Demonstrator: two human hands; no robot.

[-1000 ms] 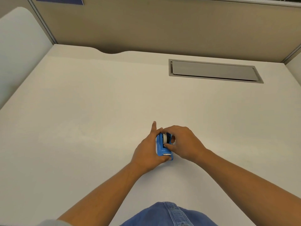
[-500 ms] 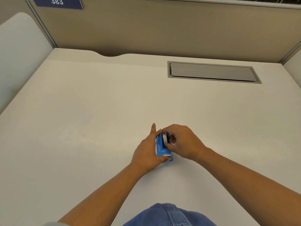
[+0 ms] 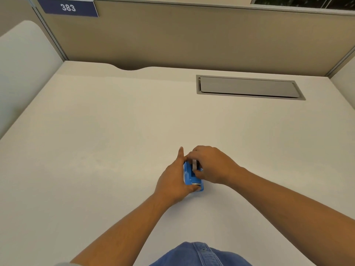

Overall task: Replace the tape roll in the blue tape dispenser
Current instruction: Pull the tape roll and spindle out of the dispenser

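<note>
White desk (image 3: 115,131) bears the blue tape dispenser (image 3: 189,177), left grip (image 3: 172,181) clamping it, right grip (image 3: 209,166) pinching its tape roll (image 3: 195,164).

A pale desk (image 3: 96,150) filled most of the view, with a grey hatch (image 3: 248,87) set flush near its back right. Behind it stood a tan partition (image 3: 172,39) bearing a blue sign (image 3: 68,7) reading 383. Blue denim (image 3: 199,254), perhaps jeans, showed at the bottom edge.
</note>
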